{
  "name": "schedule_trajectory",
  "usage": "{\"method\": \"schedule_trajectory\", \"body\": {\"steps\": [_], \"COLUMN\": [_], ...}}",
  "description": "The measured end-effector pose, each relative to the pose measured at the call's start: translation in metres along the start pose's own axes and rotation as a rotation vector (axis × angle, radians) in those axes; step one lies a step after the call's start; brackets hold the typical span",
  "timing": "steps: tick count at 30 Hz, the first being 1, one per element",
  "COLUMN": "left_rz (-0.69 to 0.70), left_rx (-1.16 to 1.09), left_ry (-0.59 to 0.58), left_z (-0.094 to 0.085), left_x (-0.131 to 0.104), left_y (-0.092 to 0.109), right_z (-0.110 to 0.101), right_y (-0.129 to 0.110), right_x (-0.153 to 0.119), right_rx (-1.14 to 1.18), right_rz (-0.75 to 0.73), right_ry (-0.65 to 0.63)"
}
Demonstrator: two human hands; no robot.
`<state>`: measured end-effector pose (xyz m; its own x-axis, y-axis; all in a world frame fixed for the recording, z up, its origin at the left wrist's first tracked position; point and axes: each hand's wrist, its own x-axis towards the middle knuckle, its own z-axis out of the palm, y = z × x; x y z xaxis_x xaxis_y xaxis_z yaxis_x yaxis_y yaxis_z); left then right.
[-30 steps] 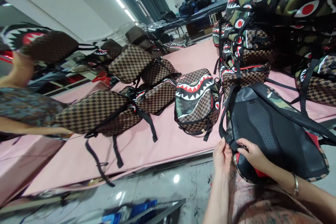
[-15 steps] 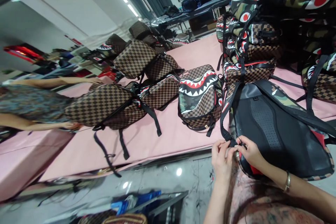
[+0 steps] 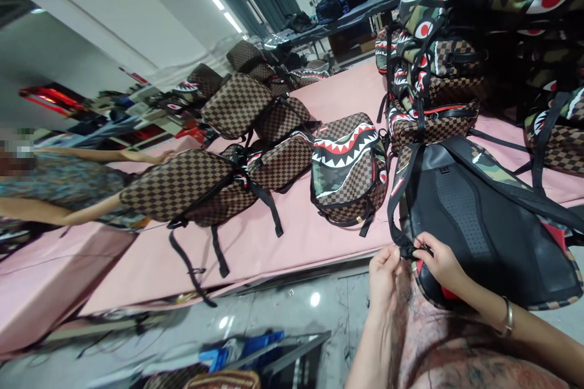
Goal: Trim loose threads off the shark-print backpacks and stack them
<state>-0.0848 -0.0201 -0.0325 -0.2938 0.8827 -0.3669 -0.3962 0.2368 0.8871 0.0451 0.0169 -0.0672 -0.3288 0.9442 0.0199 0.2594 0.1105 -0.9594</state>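
A backpack (image 3: 460, 219) lies with its black padded back panel up at the table's near edge, on the right. Its black shoulder strap (image 3: 396, 219) runs down its left side to my hands. My left hand (image 3: 385, 267) is closed, pinching the lower end of that strap between thumb and fingers. Close beside it, my right hand (image 3: 440, 261) pinches the strap from the other side, with a thin dark piece showing between thumb and forefinger. The detail at the fingertips is too small to make out. A bracelet (image 3: 508, 316) circles my right wrist.
Left of my backpack stands a checkered backpack (image 3: 349, 170) with a shark-mouth print. More backpacks are piled (image 3: 438, 73) behind on the pink table (image 3: 292, 225). Across at left, a person (image 3: 68, 188) reaches to a checkered backpack (image 3: 177, 185). A blue-and-grey frame (image 3: 255, 352) stands below.
My left fingers have curled in more tightly at the strap end. Both hands stay at the same spot on the strap. The view has shifted slightly.
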Motion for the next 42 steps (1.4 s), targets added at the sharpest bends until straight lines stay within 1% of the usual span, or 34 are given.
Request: {"method": "schedule_trajectory", "body": {"steps": [3,6,11,14,16,18,20,23,26,28,31,35,39,42], "left_rz": [-0.113,-0.167,-0.147,-0.148,-0.161,-0.183,-0.202,-0.204,-0.176,-0.147,-0.092,-0.025,-0.014,-0.022], "left_rx": [-0.131,-0.173,-0.086,-0.083,-0.097,-0.114,-0.115,-0.094,-0.082,-0.065,0.000,0.099,0.150,0.139], "left_ry": [-0.049,-0.048,-0.091,-0.098,-0.101,-0.100,-0.110,-0.138,-0.143,-0.124,-0.109,-0.117,-0.126,-0.133], "left_z": [0.000,-0.001,-0.001,0.005,0.009,0.014,0.016,0.017,0.017,0.017,0.016,0.015,0.018,0.021], "left_x": [0.002,0.004,0.001,-0.004,-0.007,-0.009,-0.011,-0.011,-0.011,-0.011,-0.011,-0.012,-0.014,-0.015], "left_y": [0.002,0.001,-0.001,0.003,0.006,0.009,0.011,0.013,0.013,0.011,0.007,0.003,0.004,0.006], "right_z": [-0.002,-0.001,-0.003,-0.010,-0.019,-0.029,-0.038,-0.050,-0.057,-0.060,-0.063,-0.063,-0.062,-0.061], "right_y": [0.004,0.008,0.010,0.007,0.004,0.000,-0.005,-0.009,-0.012,-0.013,-0.016,-0.020,-0.022,-0.022], "right_x": [0.001,0.001,0.001,-0.002,-0.006,-0.011,-0.016,-0.022,-0.024,-0.023,-0.023,-0.023,-0.021,-0.019], "right_rx": [0.075,0.121,0.142,0.087,-0.004,-0.106,-0.182,-0.274,-0.396,-0.468,-0.536,-0.600,-0.648,-0.665], "right_rz": [0.066,0.096,0.113,0.151,0.171,0.173,0.146,0.053,-0.041,-0.071,-0.082,-0.088,-0.124,-0.153], "right_ry": [-0.040,-0.047,-0.034,0.032,0.073,0.079,0.049,0.011,-0.033,-0.074,-0.123,-0.172,-0.192,-0.190]}}
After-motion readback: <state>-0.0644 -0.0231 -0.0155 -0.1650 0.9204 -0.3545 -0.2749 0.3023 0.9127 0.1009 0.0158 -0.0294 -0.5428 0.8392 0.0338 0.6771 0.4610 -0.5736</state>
